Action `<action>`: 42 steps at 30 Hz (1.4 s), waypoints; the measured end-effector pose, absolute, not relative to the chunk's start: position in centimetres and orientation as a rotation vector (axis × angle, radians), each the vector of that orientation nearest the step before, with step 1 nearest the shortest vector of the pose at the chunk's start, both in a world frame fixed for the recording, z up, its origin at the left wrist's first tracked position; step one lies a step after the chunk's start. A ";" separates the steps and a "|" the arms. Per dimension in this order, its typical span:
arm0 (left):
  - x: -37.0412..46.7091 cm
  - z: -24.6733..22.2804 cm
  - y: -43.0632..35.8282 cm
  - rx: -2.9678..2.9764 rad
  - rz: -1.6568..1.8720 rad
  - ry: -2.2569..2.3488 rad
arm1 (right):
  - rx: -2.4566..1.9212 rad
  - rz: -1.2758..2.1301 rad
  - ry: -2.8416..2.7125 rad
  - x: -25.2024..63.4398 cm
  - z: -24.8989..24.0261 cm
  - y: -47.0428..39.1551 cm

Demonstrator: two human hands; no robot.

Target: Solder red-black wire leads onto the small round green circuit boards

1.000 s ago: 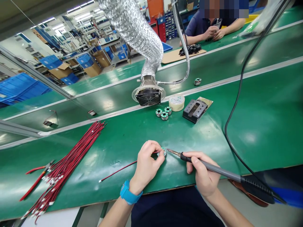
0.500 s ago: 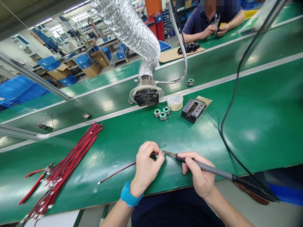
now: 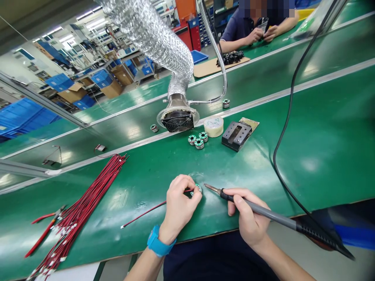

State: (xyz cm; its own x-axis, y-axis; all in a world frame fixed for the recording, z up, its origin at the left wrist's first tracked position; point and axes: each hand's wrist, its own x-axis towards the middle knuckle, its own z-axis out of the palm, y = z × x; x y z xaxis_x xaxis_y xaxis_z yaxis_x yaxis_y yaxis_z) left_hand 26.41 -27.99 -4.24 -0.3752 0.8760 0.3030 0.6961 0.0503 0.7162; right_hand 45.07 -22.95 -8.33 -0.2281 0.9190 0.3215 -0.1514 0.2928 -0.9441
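Observation:
My left hand [image 3: 183,203], a blue band round its wrist, pinches a red-and-black wire [image 3: 146,214] near one end. That end meets a small round part with a green circuit board [image 3: 198,189], partly hidden behind my fingertips. The wire's other end, with a white connector, lies on the green bench top. Held like a pen in my right hand [image 3: 249,214] is a soldering iron [image 3: 263,210]. Its tip points left, a short gap from the round part, with a wisp of smoke near it. Whether the wire is joined to the board I cannot tell.
Left lie a bundle of red-and-black wires [image 3: 90,195] and red-handled cutters [image 3: 43,234]. Ahead are several round parts [image 3: 199,143], a tape roll [image 3: 213,127], a black metal block [image 3: 236,136] and a fume extractor [image 3: 178,119]. The iron's cable [image 3: 283,140] hangs right. A co-worker [image 3: 254,31] sits opposite.
My right hand has drawn the soldering iron's tip back to the right, off the round part. My left hand keeps its pinch on the wire. The whole view has shifted slightly.

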 end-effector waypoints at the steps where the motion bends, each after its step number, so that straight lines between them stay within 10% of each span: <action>1: 26.4 -4.2 -28.0 1.611 1.225 2.109 | -0.765 1.187 -1.440 45.1 -8.3 -23.0; 14: 26.4 -4.6 -27.9 1.654 1.233 2.133 | -0.762 1.094 -1.517 44.9 -8.6 -22.8; 27: 25.1 -4.6 -29.2 2.103 0.617 2.243 | -0.688 0.098 -2.033 38.6 -3.6 -11.9; 34: 15.5 1.0 -26.0 2.250 -0.265 2.319 | -0.673 0.072 -2.011 37.7 -6.9 -10.4; 42: 1.3 4.1 -11.6 2.370 -0.038 2.612 | -0.640 0.182 -2.043 37.9 -7.9 -10.5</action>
State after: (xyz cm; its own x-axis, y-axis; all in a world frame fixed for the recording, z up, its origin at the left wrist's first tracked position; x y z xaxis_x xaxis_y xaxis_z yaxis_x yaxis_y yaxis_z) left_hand 1.31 -11.61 4.10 -0.0567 0.9627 0.2647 0.9545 0.1300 -0.2685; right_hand 37.88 -10.45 -7.92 -0.4091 0.5091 0.7573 0.3674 0.8516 -0.3740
